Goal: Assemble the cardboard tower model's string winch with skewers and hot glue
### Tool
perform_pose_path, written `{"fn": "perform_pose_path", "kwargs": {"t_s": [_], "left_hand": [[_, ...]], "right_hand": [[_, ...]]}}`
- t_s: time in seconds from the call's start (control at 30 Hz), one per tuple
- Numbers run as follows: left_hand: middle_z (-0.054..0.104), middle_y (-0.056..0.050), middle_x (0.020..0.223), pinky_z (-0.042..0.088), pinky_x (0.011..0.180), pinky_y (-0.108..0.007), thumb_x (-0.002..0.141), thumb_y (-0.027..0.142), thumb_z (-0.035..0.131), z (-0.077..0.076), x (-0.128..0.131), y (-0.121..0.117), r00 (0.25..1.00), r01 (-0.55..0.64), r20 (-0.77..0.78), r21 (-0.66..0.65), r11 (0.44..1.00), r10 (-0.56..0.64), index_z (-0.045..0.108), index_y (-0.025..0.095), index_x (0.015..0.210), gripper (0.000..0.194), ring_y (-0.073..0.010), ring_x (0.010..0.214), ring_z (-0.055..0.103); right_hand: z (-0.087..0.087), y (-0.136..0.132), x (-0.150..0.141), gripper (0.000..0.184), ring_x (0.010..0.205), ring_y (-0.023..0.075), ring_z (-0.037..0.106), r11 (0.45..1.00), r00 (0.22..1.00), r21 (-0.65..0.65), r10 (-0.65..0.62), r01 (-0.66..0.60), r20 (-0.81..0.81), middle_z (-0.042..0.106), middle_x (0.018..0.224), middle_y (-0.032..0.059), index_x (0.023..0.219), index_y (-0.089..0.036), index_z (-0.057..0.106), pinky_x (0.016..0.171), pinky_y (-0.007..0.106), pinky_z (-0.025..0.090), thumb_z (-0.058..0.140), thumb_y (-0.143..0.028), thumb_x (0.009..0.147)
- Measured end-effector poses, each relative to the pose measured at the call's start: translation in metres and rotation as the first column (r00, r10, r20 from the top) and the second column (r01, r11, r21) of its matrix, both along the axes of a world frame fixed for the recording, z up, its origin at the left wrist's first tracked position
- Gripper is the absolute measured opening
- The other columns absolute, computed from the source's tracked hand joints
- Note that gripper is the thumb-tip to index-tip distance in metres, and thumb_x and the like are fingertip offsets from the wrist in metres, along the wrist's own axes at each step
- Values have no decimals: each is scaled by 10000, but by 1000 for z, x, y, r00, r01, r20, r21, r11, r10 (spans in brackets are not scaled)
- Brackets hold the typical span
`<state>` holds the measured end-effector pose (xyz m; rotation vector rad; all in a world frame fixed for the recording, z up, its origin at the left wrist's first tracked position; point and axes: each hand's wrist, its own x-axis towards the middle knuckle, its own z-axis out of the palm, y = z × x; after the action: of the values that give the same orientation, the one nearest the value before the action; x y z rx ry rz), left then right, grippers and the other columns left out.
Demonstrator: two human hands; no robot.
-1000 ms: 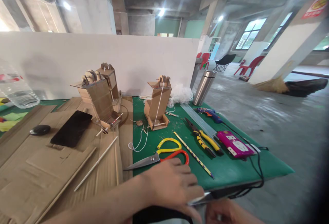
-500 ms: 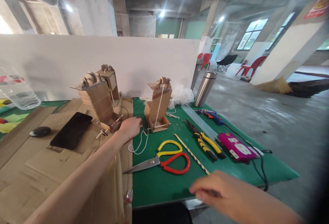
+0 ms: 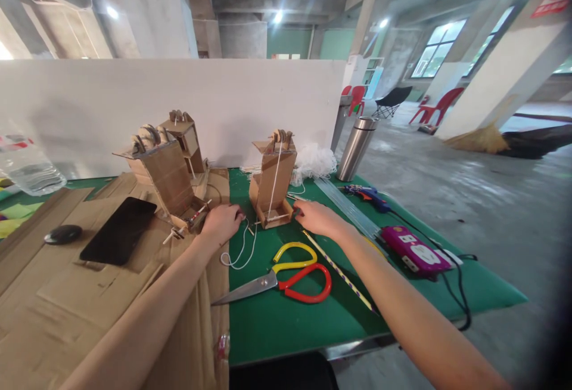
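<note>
My left hand (image 3: pixel 223 222) rests beside a cardboard model (image 3: pixel 167 178) with round cardboard discs on top and a stick through its base. Its fingers are curled; what they hold, if anything, is hidden. Loose white string (image 3: pixel 241 253) lies just off its fingertips. My right hand (image 3: pixel 319 218) is closed at the right base corner of a second cardboard model (image 3: pixel 277 184), which stands upright with string running down its front. Whatever its fingertips grip is too small to name. Below the hands lie scissors (image 3: pixel 290 276) with yellow and red handles and a striped stick (image 3: pixel 342 274).
Left, a phone (image 3: pixel 118 230) and a mouse (image 3: pixel 62 234) lie on cardboard sheeting (image 3: pixel 89 300). Right stand a steel flask (image 3: pixel 356 148), glue sticks (image 3: pixel 344 205), a glue gun (image 3: pixel 367 195) and a magenta box (image 3: pixel 413 251) with a cable. A third cardboard model (image 3: pixel 183 139) stands behind.
My right hand has moved from the near table edge forward and left to the right-hand cardboard model, its forearm now covering most of the pliers. My left hand stays about where it was.
</note>
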<state>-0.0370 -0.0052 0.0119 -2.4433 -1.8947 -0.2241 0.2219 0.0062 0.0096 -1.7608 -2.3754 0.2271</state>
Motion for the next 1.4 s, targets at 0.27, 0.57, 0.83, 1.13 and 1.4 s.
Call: {"fn": "perform_pose_path", "kwargs": {"t_s": [0.27,0.57,0.83,1.13,1.4], "left_hand": [[701,-68,990,469,731,-305,890,292,419,-2,3,-1,999,-21,27,23,1000,20,656,230,949,253,-233,921,643],[707,-51,947,444,692,-306,912,272,396,-4,2,-2,986,-12,168,68,998,1,606,220,922,216,-220,875,641],[587,-43,857,441,671,-283,898,169,387,-6,12,-7,916,118,298,436,892,-267,467,200,854,97,-177,807,565],[499,-43,797,441,643,-286,898,125,356,-2,41,-28,810,369,153,618,694,-567,388,203,839,103,-169,736,480],[500,-29,809,442,657,-267,887,96,356,-5,39,-27,796,290,281,600,745,-536,376,210,836,127,-151,746,495]], "right_hand": [[-4,-5,-5,167,793,209,629,999,1000,30,-27,27,0,688,881,63,868,-214,608,568,258,302,444,-237,844],[-7,-3,-2,170,797,210,618,997,994,59,-44,49,-96,686,913,72,912,-206,621,597,260,339,473,-225,832],[14,-25,-17,171,571,130,479,941,797,337,188,21,-574,561,686,8,809,-190,557,561,248,359,464,-318,874],[12,-46,-50,311,522,94,467,925,536,-34,189,-379,-823,541,688,-11,720,-188,479,504,231,364,442,-443,893],[8,-39,-44,222,461,83,471,932,555,-94,124,-349,-823,579,642,-14,699,-179,503,459,215,356,426,-292,874]]}}
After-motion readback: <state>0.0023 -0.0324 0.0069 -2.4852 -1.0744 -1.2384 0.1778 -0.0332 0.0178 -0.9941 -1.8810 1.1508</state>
